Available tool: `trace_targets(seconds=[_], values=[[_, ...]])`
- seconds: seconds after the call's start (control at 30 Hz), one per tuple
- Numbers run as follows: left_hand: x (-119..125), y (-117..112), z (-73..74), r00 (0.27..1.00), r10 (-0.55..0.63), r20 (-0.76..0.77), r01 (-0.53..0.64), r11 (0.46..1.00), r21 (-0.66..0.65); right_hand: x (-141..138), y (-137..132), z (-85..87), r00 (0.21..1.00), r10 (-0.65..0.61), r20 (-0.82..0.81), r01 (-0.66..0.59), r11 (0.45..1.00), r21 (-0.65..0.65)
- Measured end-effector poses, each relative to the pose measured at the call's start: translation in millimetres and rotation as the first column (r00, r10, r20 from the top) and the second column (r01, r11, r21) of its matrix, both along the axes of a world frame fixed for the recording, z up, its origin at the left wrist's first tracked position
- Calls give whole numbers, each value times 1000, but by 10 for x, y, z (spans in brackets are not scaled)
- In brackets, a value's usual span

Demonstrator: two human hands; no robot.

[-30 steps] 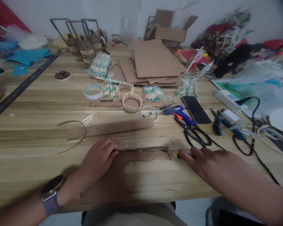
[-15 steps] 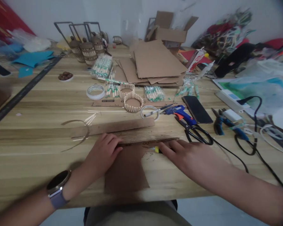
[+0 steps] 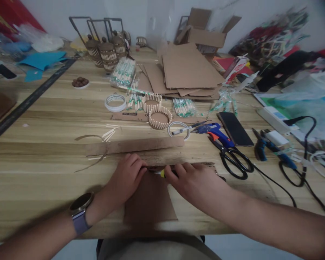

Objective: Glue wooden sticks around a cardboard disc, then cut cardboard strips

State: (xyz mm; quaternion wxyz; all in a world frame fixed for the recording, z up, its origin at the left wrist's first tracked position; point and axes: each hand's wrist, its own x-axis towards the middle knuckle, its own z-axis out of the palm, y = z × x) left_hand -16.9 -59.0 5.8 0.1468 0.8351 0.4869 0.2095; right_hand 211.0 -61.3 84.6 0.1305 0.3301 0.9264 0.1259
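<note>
My left hand is closed at the left end of a narrow cardboard strip, its fingers bent and pressed together. Below it lies a brown cardboard piece that reaches toward the table's front edge. My right hand is wrapped round a craft knife with a yellow tip; most of its handle is hidden in the fist. The blade points left, touching or just above the cardboard beside my left fingers. Another flat cardboard strip lies just beyond both hands, with a thin curved strip across its left end.
Black scissors, a blue glue gun, a phone and pliers lie to the right. Beyond are two stick-ringed cardboard rounds, a tape roll and stacked cardboard sheets. A cable runs along the right.
My right hand has moved left with the craft knife, bringing the blade close to my left hand. My left hand stays at the cardboard; the whole view has shifted slightly.
</note>
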Motion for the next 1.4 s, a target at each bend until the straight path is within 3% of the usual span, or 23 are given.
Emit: trace_targets(seconds=[0.3,0.57,0.9,1.4], values=[[18,-6,-26,1000,-14,27,13,1000,20,-62,-47,34,999,-23,22,22,998,57],[22,-11,-44,1000,-8,1,8,1000,4,-129,-121,-31,997,-29,-74,39,991,129],[7,-9,-22,1000,-20,-4,20,1000,-4,-110,-74,-4,997,-77,14,77,996,37],[-11,-14,-69,999,-34,-21,35,998,50,76,-34,48,995,-62,78,59,998,33]])
